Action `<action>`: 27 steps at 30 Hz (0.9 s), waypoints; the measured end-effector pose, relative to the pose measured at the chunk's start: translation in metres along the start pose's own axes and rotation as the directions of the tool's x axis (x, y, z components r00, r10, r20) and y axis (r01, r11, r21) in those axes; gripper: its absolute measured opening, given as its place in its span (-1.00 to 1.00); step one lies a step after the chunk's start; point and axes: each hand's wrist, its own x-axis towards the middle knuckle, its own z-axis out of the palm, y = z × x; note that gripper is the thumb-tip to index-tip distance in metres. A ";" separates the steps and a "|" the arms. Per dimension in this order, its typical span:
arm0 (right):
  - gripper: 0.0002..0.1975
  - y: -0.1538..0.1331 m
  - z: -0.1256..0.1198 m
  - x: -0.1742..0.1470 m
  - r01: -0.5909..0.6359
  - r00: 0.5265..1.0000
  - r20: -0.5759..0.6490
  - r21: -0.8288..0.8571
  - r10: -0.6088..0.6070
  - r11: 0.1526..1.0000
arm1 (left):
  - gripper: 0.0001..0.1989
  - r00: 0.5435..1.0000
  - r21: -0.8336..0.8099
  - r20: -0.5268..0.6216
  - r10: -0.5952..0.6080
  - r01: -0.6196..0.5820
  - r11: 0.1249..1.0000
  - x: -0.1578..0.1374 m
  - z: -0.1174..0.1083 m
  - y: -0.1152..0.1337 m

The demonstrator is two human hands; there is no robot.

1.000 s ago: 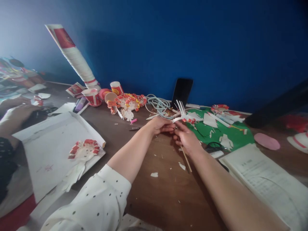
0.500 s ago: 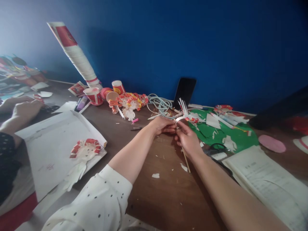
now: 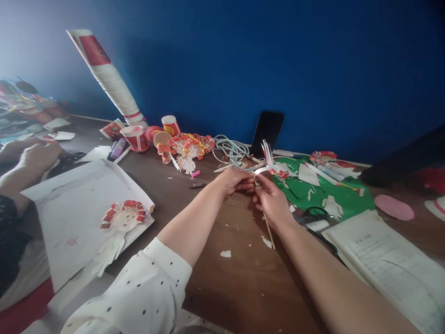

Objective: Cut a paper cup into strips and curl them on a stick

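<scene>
My left hand [image 3: 239, 182] and my right hand [image 3: 272, 200] meet over the brown table, fingertips pinched together. Between them is a white paper strip [image 3: 261, 170] with a fringed end of white and red cuts standing up beyond the fingers. A thin wooden stick [image 3: 268, 229] slants down from under my right hand, apparently held in it. The fingers hide where paper and stick meet. To the left, a cut-out paper face with red curls [image 3: 125, 217] lies on a white sheet [image 3: 66, 222].
A co-worker's hands [image 3: 38, 157] are at far left. Behind stand a leaning stack of paper cups [image 3: 114, 88], finished paper figures [image 3: 189, 150], a coiled cable [image 3: 231, 150] and a phone [image 3: 267, 132]. Rightward lie green paper [image 3: 299, 192], black-handled scissors [image 3: 314, 214] and an open book [image 3: 385, 255].
The fringed paper end has tipped slightly to the right. My hands stay almost in place. The co-worker's hands have shifted a little.
</scene>
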 end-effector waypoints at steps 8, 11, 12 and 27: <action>-0.37 -0.003 0.003 -0.002 -0.009 1.000 0.001 -0.029 0.009 1.000 | -0.90 1.000 0.027 -0.012 0.001 0.000 1.000 -0.002 0.002 0.002; -0.39 -0.006 0.004 -0.004 -0.018 1.000 -0.008 -0.019 0.018 1.000 | -0.92 0.999 0.043 -0.030 0.020 -0.019 0.999 -0.002 0.003 0.002; -0.40 -0.007 0.005 -0.004 -0.022 1.000 -0.013 -0.015 0.022 1.000 | -0.93 0.999 0.048 -0.042 0.029 -0.027 0.998 -0.002 0.004 0.001; -0.42 -0.014 0.006 -0.007 -0.058 0.998 -0.032 0.040 0.060 0.997 | -0.89 0.998 0.050 0.054 0.038 -0.041 0.998 -0.002 -0.003 0.001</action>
